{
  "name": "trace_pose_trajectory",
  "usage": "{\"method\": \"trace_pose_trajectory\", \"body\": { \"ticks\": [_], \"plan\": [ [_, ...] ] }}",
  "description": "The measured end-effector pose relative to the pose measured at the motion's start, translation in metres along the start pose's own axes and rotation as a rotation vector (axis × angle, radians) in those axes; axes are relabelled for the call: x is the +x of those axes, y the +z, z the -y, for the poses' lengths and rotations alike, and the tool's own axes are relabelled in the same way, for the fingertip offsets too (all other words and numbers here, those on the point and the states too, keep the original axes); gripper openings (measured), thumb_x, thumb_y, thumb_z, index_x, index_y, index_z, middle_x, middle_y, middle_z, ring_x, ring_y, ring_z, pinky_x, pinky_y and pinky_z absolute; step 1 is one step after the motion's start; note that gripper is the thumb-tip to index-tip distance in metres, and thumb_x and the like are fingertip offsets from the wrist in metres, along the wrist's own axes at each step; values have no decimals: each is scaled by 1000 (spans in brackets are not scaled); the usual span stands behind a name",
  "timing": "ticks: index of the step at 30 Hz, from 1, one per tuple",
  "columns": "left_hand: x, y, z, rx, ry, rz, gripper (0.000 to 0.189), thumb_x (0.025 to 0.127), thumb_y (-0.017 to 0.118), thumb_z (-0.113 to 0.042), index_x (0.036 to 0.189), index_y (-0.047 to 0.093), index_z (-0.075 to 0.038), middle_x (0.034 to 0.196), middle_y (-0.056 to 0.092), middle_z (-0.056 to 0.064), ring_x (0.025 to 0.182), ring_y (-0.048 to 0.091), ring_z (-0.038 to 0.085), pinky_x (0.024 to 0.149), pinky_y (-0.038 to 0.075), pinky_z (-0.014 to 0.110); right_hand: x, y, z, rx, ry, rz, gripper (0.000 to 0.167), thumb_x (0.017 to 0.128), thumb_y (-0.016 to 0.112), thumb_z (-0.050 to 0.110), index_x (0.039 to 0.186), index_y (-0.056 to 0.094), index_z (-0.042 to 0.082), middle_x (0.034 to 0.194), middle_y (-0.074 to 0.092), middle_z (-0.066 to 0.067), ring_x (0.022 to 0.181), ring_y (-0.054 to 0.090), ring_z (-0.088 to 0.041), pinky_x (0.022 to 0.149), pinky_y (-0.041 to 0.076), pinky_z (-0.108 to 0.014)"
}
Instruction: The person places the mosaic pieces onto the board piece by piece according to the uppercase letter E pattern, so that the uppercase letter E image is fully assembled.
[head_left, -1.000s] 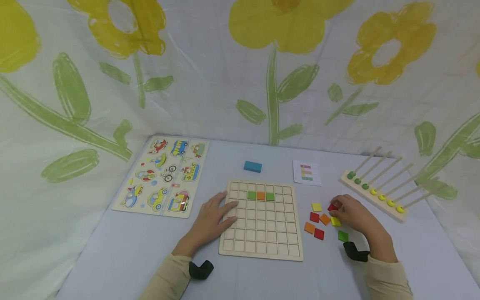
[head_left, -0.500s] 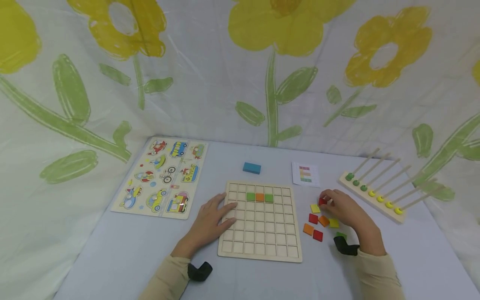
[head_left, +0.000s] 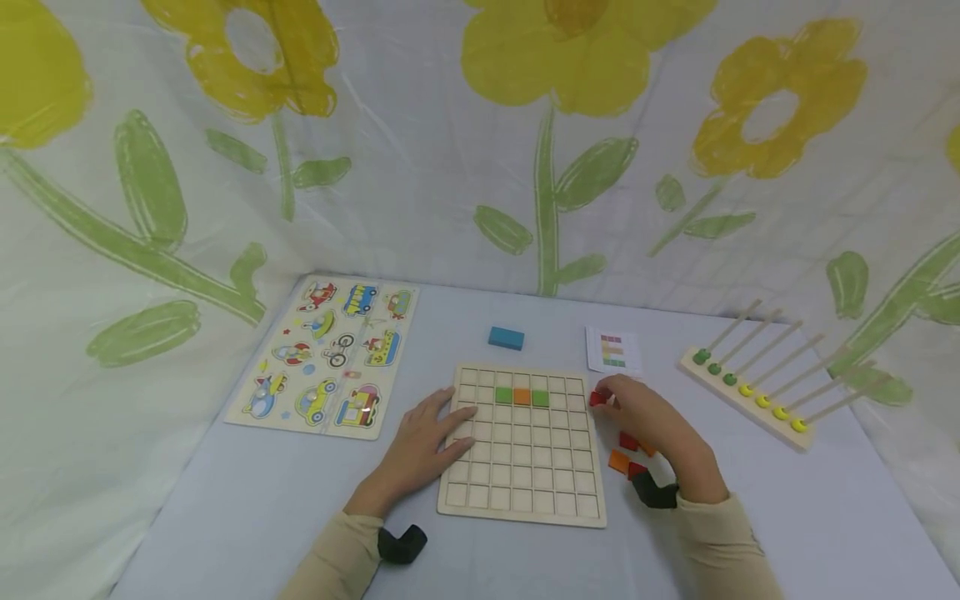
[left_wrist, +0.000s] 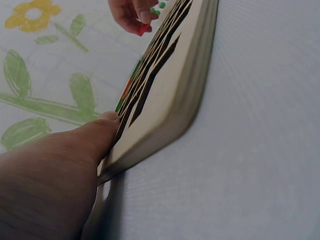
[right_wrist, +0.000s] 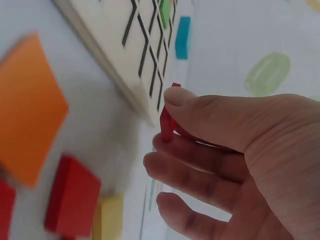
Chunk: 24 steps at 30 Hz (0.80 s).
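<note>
My left hand (head_left: 416, 450) rests along the left edge of a wooden grid board (head_left: 521, 454), its fingers spread over the rim. In the left wrist view, the thumb (left_wrist: 107, 122) lies on the board's border. Two green tiles (head_left: 503, 395) with an orange tile (head_left: 522, 397) between them fill part of a row near the board's far side. At the board's right edge, my right hand (head_left: 648, 417) pinches a red square tile (right_wrist: 167, 122) between thumb and fingertips. Under and beside this hand lie loose tiles, among them an orange tile (head_left: 618, 461) and a red tile (right_wrist: 72, 200).
On the left lies a picture puzzle board (head_left: 351, 375) with vehicles and toys. Behind the grid board are a blue block (head_left: 506, 337) and a card printed with coloured squares (head_left: 613, 350). A peg rack (head_left: 742, 392) with green and yellow beads stands at the right.
My right hand has carried the red tile leftward, from among the loose tiles to the grid board's right edge. The left hand has stayed in place.
</note>
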<state>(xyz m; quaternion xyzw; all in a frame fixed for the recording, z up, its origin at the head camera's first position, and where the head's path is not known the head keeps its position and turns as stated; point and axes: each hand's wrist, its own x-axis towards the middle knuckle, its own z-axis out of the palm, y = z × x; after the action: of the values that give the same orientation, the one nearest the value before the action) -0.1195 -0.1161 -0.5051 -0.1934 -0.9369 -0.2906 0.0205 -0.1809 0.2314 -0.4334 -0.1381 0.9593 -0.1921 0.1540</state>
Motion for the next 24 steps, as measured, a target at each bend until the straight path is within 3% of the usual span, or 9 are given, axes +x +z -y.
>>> {"method": "trace_pose_trajectory", "body": {
  "ticks": [7, 15, 24],
  "plan": [
    [0, 0, 0, 3, -10, 9, 48, 94, 55, -48, 138, 52, -30, 154, 32, 9, 143, 25, 28, 111, 25, 54, 5, 14, 25, 17, -33, 3, 25, 91, 66, 27, 112, 61, 13, 97, 58, 3, 85, 53, -16, 77, 49, -34],
    [1, -1, -1, -3, -9, 9, 48, 93, 56, -47, 138, 52, -29, 153, 33, 10, 143, 26, 29, 110, 26, 54, 14, 27, 47, -51, -192, -24, 17, 90, 68, 24, 104, 63, 15, 97, 58, 6, 84, 53, -10, 77, 49, -31],
    [1, 1, 0, 7, -5, 4, 48, 93, 56, -48, 138, 52, -29, 153, 33, 10, 142, 27, 29, 110, 27, 53, 22, 39, 75, -104, -249, -33, 12, 91, 68, 24, 99, 63, 16, 91, 54, 9, 79, 50, -8, 74, 47, -29]
  ]
}}
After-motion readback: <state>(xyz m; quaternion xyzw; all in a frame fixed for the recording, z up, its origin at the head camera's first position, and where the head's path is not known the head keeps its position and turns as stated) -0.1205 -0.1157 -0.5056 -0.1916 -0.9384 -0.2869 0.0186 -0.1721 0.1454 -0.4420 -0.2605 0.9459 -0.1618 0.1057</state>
